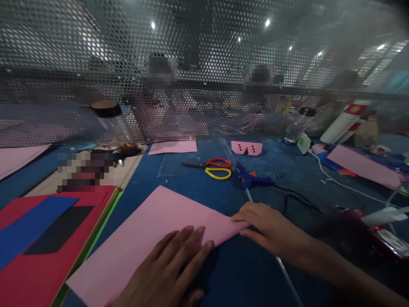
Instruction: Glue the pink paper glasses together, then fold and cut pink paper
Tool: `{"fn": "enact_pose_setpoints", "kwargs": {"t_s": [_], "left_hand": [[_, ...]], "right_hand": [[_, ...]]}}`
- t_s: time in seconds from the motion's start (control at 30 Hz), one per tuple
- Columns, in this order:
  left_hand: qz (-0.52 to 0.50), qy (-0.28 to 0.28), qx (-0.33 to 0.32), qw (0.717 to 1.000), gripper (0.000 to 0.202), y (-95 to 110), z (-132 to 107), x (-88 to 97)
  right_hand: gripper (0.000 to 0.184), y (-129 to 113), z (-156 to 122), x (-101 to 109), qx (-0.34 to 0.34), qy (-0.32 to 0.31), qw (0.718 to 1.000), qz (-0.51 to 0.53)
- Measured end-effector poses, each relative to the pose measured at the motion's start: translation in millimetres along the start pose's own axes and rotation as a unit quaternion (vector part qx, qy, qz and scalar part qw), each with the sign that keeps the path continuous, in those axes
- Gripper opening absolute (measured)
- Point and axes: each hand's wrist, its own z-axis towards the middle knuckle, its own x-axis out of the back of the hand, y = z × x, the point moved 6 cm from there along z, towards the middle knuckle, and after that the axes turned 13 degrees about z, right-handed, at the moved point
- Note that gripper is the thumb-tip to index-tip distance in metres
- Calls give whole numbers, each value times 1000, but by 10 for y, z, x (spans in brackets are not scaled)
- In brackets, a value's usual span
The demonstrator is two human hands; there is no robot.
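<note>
A large pink sheet of paper (pixel 150 217) lies at a slant on the blue table in front of me. My left hand (pixel 169 268) rests flat on its near part, fingers stretched out. At the sheet's right end, my right hand (pixel 268 228) pinches a narrow tip between thumb and fingers; the paper looks folded over there. Beyond the sheet lie scissors (pixel 218 168) with one red and one yellow handle. Close to them is a blue hot glue gun (pixel 252 177) with a glue stick at its back, and a small pink cut-out (pixel 246 148) with black squares.
Red sheets (pixel 47 273) carrying blue and black strips are stacked at the left. A glass jar (pixel 115 128) stands back left, a clear bottle (pixel 298 125) back right. A perforated metal screen (pixel 198 85) closes the far side. A power strip (pixel 383 238) and cables lie right.
</note>
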Motion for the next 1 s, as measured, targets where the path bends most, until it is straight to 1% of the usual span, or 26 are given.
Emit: {"fn": "enact_pose_setpoints", "kwargs": {"t_s": [0.17, 0.37, 0.53, 0.8, 1.0], "left_hand": [[-8, -13, 4, 1000, 66, -13, -4, -61], [-1, -8, 7, 1000, 66, -40, 26, -28], [3, -12, 9, 1000, 66, -37, 13, -16], [21, 3, 10, 1000, 65, -33, -2, -23], [21, 26, 17, 999, 62, -19, -39, -83]], "right_hand": [[24, -36, -11, 0, -3, 6, 1000, -13], [21, -30, -30, 26, -3, 21, 999, -39], [15, 4, -53, 44, -21, 22, 998, -63], [11, 22, -113, 69, -9, 54, 995, -79], [17, -30, -128, 128, -43, 57, 994, -83]]}}
